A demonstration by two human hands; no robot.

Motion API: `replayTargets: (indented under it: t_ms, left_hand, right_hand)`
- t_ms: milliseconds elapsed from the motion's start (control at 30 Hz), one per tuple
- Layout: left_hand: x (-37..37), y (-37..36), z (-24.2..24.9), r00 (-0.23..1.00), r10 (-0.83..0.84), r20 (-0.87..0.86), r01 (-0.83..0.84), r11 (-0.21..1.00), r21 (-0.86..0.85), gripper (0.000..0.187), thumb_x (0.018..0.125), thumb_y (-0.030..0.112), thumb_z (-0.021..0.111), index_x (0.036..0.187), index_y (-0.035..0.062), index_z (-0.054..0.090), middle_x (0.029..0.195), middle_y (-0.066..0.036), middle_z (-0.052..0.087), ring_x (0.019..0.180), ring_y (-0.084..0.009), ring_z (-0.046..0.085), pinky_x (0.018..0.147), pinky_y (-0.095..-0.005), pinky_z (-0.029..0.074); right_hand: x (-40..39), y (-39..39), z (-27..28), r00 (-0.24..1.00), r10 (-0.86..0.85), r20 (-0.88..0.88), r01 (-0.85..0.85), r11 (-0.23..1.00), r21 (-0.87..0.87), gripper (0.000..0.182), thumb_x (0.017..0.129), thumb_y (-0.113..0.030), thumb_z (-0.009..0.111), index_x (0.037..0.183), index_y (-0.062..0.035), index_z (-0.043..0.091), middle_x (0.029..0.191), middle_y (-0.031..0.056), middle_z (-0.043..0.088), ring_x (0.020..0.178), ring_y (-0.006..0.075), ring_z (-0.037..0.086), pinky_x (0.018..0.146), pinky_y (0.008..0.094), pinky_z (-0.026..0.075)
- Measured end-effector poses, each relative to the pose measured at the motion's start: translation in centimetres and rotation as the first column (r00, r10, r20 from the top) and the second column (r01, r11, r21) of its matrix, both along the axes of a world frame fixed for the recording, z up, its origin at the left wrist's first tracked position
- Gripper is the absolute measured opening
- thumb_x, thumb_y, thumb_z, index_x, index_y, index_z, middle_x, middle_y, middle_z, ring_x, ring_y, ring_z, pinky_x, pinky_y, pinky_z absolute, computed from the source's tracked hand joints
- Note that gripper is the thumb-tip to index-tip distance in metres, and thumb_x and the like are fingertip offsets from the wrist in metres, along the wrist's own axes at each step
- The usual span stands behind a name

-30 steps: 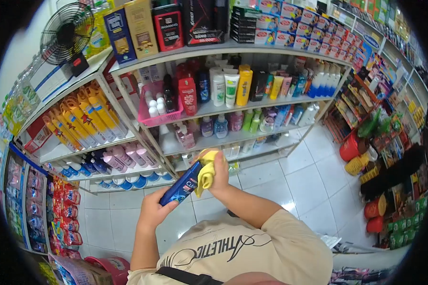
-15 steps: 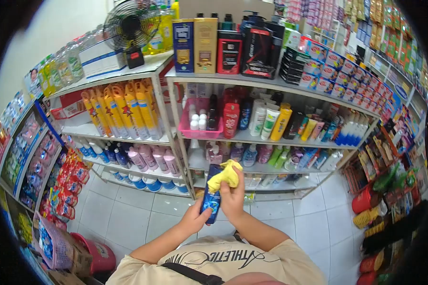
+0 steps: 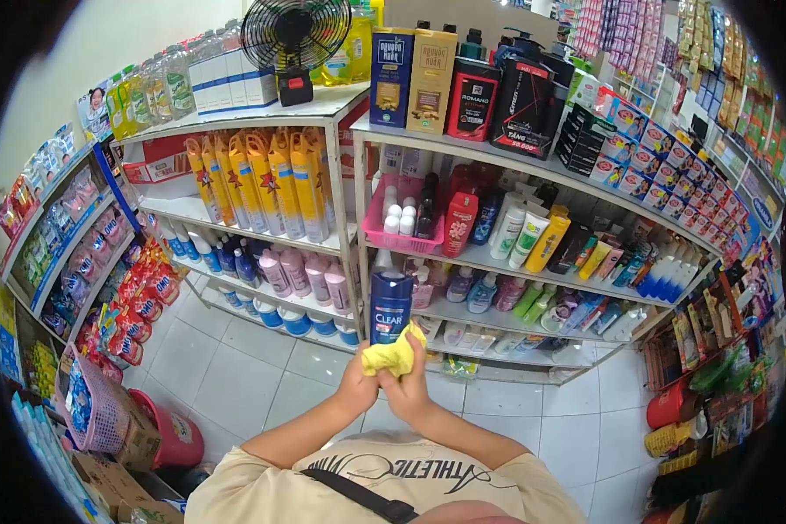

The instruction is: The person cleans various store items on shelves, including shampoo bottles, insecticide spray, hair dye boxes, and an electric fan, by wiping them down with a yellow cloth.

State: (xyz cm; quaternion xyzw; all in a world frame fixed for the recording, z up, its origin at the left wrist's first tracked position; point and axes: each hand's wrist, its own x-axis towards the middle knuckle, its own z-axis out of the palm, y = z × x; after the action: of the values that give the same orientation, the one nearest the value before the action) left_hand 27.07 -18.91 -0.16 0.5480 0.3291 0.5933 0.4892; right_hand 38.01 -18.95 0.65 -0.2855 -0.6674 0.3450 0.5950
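Observation:
A dark blue CLEAR shampoo bottle (image 3: 390, 306) is held up in front of the shelves with its label facing me. A crumpled yellow cloth (image 3: 391, 355) covers its lower end. My left hand (image 3: 356, 386) is closed round the bottle's bottom at the left, its fingertips partly hidden by the cloth. On the other side, my right hand (image 3: 407, 390) grips the cloth and presses it against the bottle. Both hands are close together, almost touching.
Just beyond the bottle stands a white shelf unit (image 3: 498, 259) with bottles and tubes. A pink basket (image 3: 402, 234) holds roll-on bottles. Yellow spray cans (image 3: 262, 188) fill the left shelf, with a black fan (image 3: 295, 39) above. A pink bin (image 3: 170, 428) stands lower left.
The bottle has turned so its CLEAR label shows, and it is raised more upright. The cloth has moved from its upper part to its lower end. Both hands have come closer together.

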Motion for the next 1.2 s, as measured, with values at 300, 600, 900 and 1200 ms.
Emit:
replayTargets:
  t_ms: [300, 600, 900, 1200]
  left_hand:
    - [0.7, -0.5, 2.1, 0.985, 0.028, -0.167, -0.016, 0.997, 0.075, 0.032, 0.087, 0.012, 0.045, 0.117, 0.0014, 0.043, 0.098, -0.01, 0.051, 0.09, -0.0202, 0.05, 0.083, -0.0314, 0.04]
    - [1.8, 0.2, 4.6, 0.92, -0.18, 0.349, 0.178, 0.983, 0.037, 0.064, 0.077, 0.035, 0.064, 0.126, 0.0044, 0.035, 0.12, -0.011, 0.047, 0.107, -0.0219, 0.05, 0.09, -0.0357, 0.041]
    - [5.1, 2.7, 4.0, 0.942, -0.302, -0.147, 0.271, 0.942, -0.201, 0.061, 0.066, 0.015, 0.076, 0.116, 0.0005, 0.044, 0.109, -0.008, 0.052, 0.097, -0.0133, 0.051, 0.084, -0.0289, 0.042]
    - [11.7, 7.6, 0.9, 0.918, 0.163, -0.361, -0.1, 0.977, 0.186, 0.047, 0.065, 0.028, 0.072, 0.097, 0.002, 0.049, 0.091, -0.016, 0.052, 0.084, -0.0301, 0.052, 0.074, -0.0353, 0.042]
  right_hand:
    - [1.4, 1.6, -0.8, 0.986, 0.13, -0.107, -0.127, 0.991, 0.036, 0.069, 0.082, -0.01, 0.053, 0.135, -0.0063, 0.009, 0.125, 0.0194, 0.032, 0.114, 0.0289, 0.037, 0.098, 0.0405, 0.027]
    - [2.8, 1.8, 0.8, 0.965, 0.257, 0.048, -0.259, 0.966, 0.026, 0.068, 0.084, -0.025, 0.053, 0.136, -0.001, 0.015, 0.143, 0.0215, 0.01, 0.134, 0.0344, 0.002, 0.106, 0.0435, 0.002]
    - [13.6, 6.1, 5.6, 0.79, 0.574, -0.213, -0.609, 0.774, -0.171, 0.085, 0.072, -0.024, 0.069, 0.136, 0.0008, 0.019, 0.137, 0.0175, 0.028, 0.127, 0.0248, 0.028, 0.104, 0.0356, 0.021]
    - [18.9, 9.2, 5.6, 0.988, 0.154, 0.028, -0.146, 0.969, -0.198, 0.051, 0.075, -0.011, 0.066, 0.117, 0.0011, 0.04, 0.102, 0.0122, 0.053, 0.092, 0.0165, 0.053, 0.081, 0.0291, 0.043]
